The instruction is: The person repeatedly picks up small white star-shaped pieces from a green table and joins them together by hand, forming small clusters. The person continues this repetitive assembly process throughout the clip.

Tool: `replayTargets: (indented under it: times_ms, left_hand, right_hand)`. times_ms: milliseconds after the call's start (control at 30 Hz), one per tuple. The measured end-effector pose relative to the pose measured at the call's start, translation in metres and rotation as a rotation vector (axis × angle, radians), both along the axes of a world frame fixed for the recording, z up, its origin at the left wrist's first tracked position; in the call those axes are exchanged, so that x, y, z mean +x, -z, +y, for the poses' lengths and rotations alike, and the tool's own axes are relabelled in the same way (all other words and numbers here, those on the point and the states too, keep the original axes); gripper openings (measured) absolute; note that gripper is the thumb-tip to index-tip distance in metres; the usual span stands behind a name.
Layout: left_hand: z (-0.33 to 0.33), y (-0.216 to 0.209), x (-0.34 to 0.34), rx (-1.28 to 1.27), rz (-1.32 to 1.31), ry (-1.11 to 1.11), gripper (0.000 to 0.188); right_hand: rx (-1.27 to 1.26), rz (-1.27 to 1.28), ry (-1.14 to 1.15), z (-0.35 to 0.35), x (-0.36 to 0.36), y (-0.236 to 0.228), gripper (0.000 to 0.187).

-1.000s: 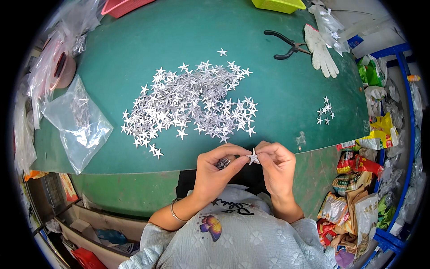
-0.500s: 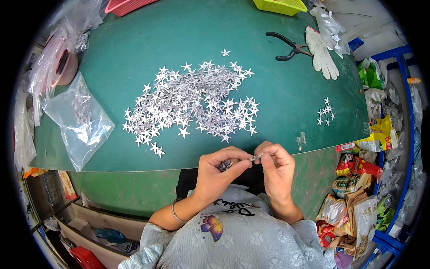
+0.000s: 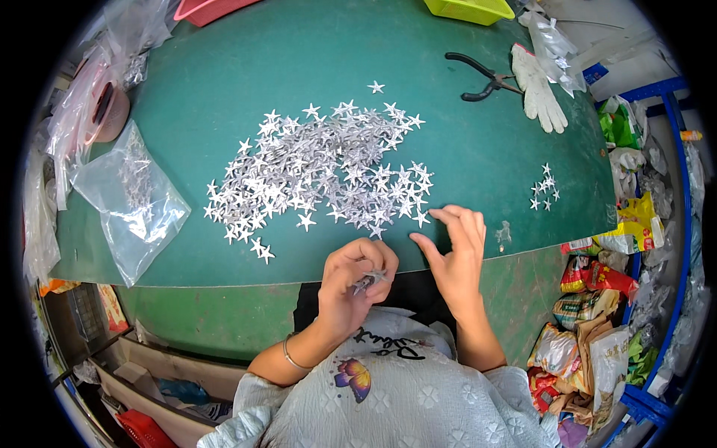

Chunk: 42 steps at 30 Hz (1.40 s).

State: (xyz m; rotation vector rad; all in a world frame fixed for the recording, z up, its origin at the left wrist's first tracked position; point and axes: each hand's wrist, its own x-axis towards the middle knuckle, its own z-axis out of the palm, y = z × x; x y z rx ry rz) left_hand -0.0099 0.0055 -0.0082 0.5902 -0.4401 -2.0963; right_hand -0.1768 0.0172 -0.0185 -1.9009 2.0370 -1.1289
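Several small silver starfish-shaped pieces (image 3: 369, 281) sit in my left hand (image 3: 347, 280), its fingers curled round them just off the table's front edge. My right hand (image 3: 459, 254) is open, thumb and fingers apart with nothing visible between them, close to the near right side of a big heap of the same silver starfish pieces (image 3: 321, 164). That heap spreads over the middle of the green table (image 3: 299, 60). A smaller group of starfish pieces (image 3: 544, 187) lies apart on the right.
Black-handled pliers (image 3: 485, 78) and a white glove (image 3: 536, 89) lie at the far right. A clear plastic bag with starfish pieces (image 3: 134, 205) rests on the left, near a pink basket (image 3: 112, 112). Red (image 3: 213, 9) and yellow-green baskets (image 3: 470, 9) stand at the back edge.
My hands were together holding a piece between their fingertips. Now they are apart: the right has opened and moved up toward the heap, while the left has curled round its pieces.
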Motion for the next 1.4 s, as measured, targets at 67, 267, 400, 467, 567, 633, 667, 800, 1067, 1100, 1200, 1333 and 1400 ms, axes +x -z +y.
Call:
replayTargets:
  times_ms: [67,267,400,467,567,633,667,800,1067,1100,1200,1333,1400]
  left_hand:
    - [-0.003,0.004,0.002,0.012,0.063,0.014,0.017]
    - [-0.011,0.001,-0.003,0.081,0.059,0.018,0.019]
    - [-0.008,0.001,-0.01,0.062,-0.122,0.033,0.022]
    - [-0.007,0.0,-0.01,0.035,-0.158,0.07,0.02]
    - [-0.005,0.0,-0.008,-0.019,-0.219,0.116,0.017]
    - [-0.004,-0.009,-0.012,-0.097,-0.384,0.084,0.017]
    - [-0.003,-0.009,-0.013,-0.159,-0.402,0.068,0.017]
    - [-0.003,-0.012,-0.012,-0.214,-0.489,0.068,0.013]
    - [-0.003,-0.008,-0.006,-0.088,-0.416,0.17,0.013]
    - [-0.004,-0.004,-0.005,-0.055,-0.36,0.183,0.013]
    - [-0.005,-0.001,-0.006,-0.027,-0.273,0.195,0.013]
    - [-0.004,-0.001,-0.004,-0.011,-0.166,0.194,0.013]
    - [-0.004,0.0,-0.003,-0.06,-0.224,0.184,0.013]
  right_hand:
    - [-0.001,0.127,0.002,0.0,0.001,0.005,0.025]
    - [-0.1,-0.026,0.009,0.0,-0.009,0.008,0.009]
    - [0.096,-1.054,-0.04,0.014,-0.003,-0.004,0.008]
    - [0.168,-1.309,-0.096,0.019,-0.001,-0.008,0.009]
    - [0.272,-1.555,-0.186,0.023,0.002,-0.01,0.012]
    - [0.337,-1.663,-0.233,0.025,0.004,-0.012,0.012]
    - [0.358,-1.678,-0.235,0.026,0.006,-0.014,0.012]
    - [0.289,-1.459,-0.187,0.028,0.012,-0.015,0.008]
    - [-0.224,-0.194,-0.175,0.017,0.01,-0.026,0.012]
    - [-0.259,-0.159,-0.191,0.017,0.01,-0.025,0.014]
    - [-0.339,-0.093,-0.229,0.017,0.01,-0.021,0.02]
    - [-0.365,-0.111,-0.256,0.018,0.009,-0.019,0.02]
    - [-0.342,-0.18,-0.259,0.018,0.01,-0.02,0.02]
